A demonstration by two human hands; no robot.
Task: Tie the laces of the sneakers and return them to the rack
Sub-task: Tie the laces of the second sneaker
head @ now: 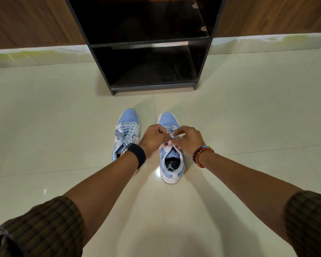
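Two light blue and white sneakers stand side by side on the tiled floor, toes pointing at the rack. The left sneaker (127, 127) has its laces in a bow. Over the right sneaker (171, 164) both hands meet. My left hand (153, 137) and my right hand (188, 140) each pinch a strand of its pale laces (174, 135) above the tongue. The hands hide the knot itself. The black shoe rack (152, 43) stands just beyond the sneakers with dark shelves and no shoes on them.
Glossy cream floor tiles (230, 112) spread all around. A wooden wall with a pale skirting strip (35, 54) runs behind the rack. I wear a dark watch band on the left wrist and a bead bracelet on the right.
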